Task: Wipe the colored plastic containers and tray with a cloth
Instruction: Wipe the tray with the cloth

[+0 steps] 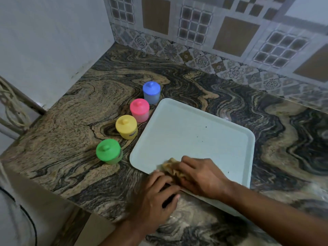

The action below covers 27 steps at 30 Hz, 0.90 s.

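Note:
A pale blue-white tray (195,132) lies flat on the marbled counter. My right hand (204,178) presses a crumpled yellowish cloth (171,166) onto the tray's near left corner. My left hand (158,196) rests on the tray's near edge right beside it, fingers curled over the rim. Left of the tray stand lidded containers in a diagonal row: green (109,151) nearest, then yellow (126,126), pink (139,110) and blue (151,92) farthest. All are upright with lids on.
The granite counter (71,112) ends in a front edge at the lower left. A plain wall rises at the left and a patterned tiled wall (213,32) at the back. A metal frame with rope (12,103) is at the far left.

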### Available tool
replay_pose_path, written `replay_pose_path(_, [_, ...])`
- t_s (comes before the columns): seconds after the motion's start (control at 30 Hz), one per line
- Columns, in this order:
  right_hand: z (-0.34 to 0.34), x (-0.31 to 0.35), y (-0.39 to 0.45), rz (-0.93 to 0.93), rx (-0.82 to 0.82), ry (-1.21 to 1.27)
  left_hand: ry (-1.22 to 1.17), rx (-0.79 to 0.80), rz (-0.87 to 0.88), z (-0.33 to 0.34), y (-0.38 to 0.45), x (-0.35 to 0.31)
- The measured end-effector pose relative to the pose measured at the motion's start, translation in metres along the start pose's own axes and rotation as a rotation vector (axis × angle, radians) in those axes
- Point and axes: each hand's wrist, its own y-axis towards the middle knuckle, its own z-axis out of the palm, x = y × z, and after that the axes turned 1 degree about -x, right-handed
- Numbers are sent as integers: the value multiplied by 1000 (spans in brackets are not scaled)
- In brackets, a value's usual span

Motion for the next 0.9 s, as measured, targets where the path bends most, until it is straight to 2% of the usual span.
replay_pose_path(0.23, [18, -31, -1, -86, 5, -85, -18, 28, -25, 8, 4, 4])
replay_pose_path(0.4, [-3, -88, 20, 114, -47, -179, -25, 34, -53, 11, 1, 6])
replay_pose_path(0.53, [-33, -155, 39, 167, -33, -375, -21, 30, -67, 13, 1, 6])
replay_pose_path(0.6, [-41, -176, 43, 128, 4, -458, -16, 44, -80, 14, -1, 7])
replay_pose_path(0.7, [-42, -181, 41, 89, -14, -488, -7, 45, -85, 14, -1, 9])
replay_pose_path(0.83, [-66, -171, 33, 359, -166, -450, -15, 40, -77, 11, 3, 6])
replay_pose_path(0.9, [-87, -153, 21, 374, -238, -382, -17, 41, -69, 7, 5, 2])
